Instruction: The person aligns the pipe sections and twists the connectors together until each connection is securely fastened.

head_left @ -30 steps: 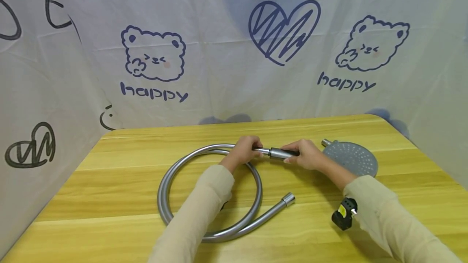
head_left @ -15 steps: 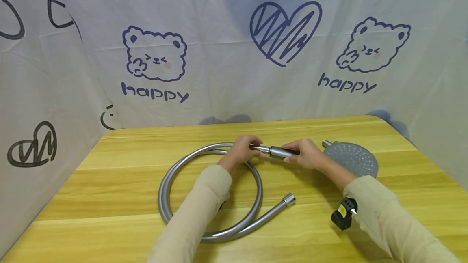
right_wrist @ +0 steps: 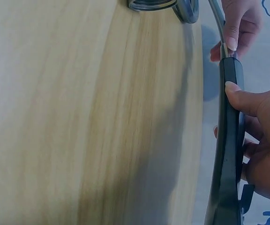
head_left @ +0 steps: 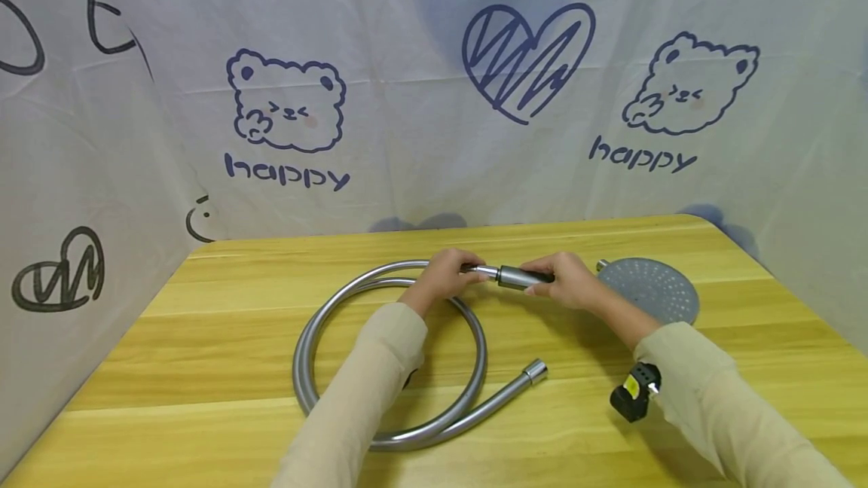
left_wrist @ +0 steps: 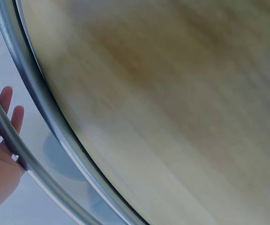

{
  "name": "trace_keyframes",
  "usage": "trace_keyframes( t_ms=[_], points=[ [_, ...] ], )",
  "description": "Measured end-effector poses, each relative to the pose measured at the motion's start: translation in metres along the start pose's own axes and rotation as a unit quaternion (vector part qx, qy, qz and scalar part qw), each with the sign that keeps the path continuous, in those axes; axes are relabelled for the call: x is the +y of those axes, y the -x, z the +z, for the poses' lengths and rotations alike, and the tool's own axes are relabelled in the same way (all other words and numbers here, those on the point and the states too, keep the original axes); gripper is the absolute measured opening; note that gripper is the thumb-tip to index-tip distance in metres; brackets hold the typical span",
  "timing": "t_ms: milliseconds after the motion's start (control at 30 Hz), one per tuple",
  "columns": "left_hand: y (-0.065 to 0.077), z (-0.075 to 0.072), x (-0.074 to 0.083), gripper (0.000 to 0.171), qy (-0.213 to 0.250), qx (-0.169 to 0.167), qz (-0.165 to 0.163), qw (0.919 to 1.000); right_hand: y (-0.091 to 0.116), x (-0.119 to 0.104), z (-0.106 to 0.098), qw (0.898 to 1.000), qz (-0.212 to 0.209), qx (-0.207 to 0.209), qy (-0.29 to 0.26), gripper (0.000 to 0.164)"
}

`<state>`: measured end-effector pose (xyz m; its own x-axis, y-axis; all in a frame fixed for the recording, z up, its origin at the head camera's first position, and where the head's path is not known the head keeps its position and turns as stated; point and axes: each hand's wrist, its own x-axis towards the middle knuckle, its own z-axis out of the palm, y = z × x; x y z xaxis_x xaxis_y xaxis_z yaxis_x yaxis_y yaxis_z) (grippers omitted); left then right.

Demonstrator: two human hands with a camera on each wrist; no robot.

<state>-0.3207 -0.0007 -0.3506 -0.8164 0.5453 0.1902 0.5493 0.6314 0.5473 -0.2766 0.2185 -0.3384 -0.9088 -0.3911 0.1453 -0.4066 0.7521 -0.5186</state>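
Observation:
In the head view, my right hand (head_left: 566,281) grips the dark grey handle of a hand shower (head_left: 521,277). Its round spray face (head_left: 647,288), dotted with pale nozzles, appears beyond the wrist, partly behind the forearm. Thumb and fingers of my left hand (head_left: 447,273) pinch one end of a silver shower hose (head_left: 484,272) against the handle's end. The right wrist view shows the handle (right_wrist: 228,140) in line with the hose end, the left thumb (right_wrist: 232,35) over the joint. How far the parts are engaged is hidden.
The rest of the hose (head_left: 304,352) is coiled on the wooden table (head_left: 169,367). Its free end, a chrome connector (head_left: 536,370), points right. A white cloth (head_left: 407,134) with drawings hangs behind the table.
The hand shower has risen slightly, together with my right hand. My left hand still pinches the hose end and has shifted a little. The free chrome connector stays in place.

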Motion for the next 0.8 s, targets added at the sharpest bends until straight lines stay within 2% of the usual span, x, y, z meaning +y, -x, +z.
trace_keyframes(
  t_ms=[267, 600, 800],
  points=[
    [-0.0006, -0.0004, 0.0009, 0.026, -0.026, 0.002, -0.009, 0.9996, -0.0016, 0.0007, 0.0008, 1.000, -0.003, 0.009, 0.004, 0.038],
    [-0.0002, -0.0027, 0.0029, 0.023, -0.034, 0.019, -0.028, 0.9988, -0.0048, -0.0003, 0.0006, 1.000, -0.007, 0.006, 0.004, 0.038],
    [-0.0007, -0.0035, 0.0041, 0.022, -0.022, 0.023, -0.041, 0.9987, -0.0049, -0.0003, 0.0011, 1.000, -0.007, 0.000, -0.003, 0.038]
  ],
)
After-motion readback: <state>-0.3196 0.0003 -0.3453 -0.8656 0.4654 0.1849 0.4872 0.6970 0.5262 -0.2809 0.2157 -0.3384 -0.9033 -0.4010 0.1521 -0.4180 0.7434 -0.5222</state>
